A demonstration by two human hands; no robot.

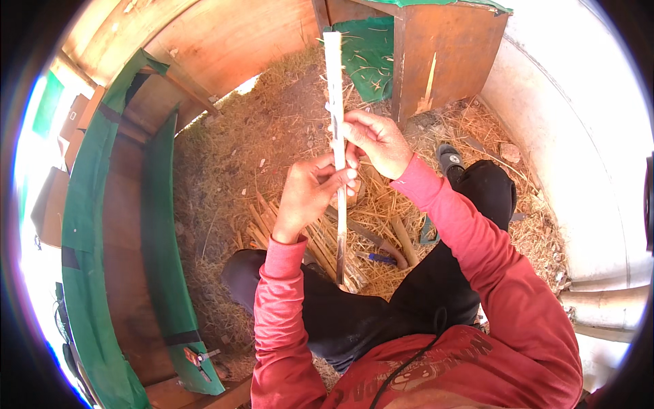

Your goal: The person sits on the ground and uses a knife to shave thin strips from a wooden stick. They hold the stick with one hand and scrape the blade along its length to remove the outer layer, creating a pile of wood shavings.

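A long, narrow pale strip [334,75], which looks like split bamboo, stands lengthwise in front of me, with a darker lower end. My left hand [310,191] pinches it around its middle between thumb and fingers. Slightly higher, my right hand [378,140] has its thumb and fingers closed on the same strip from the right. Below my hands, a bundle of split strips [320,245] lies on the straw between my legs. Beside it rest a knife with a curved wooden handle [398,253] and a small blue-handled tool [379,258], whose kind I cannot make out.
Straw and shavings cover the ground [225,177]. A green-covered bench [102,225] runs along the left, with a small red-and-metal tool [199,359] on its edge. A wooden cabinet [449,51] stands ahead. At right are a pale wall [565,123] and a thick pole [606,305].
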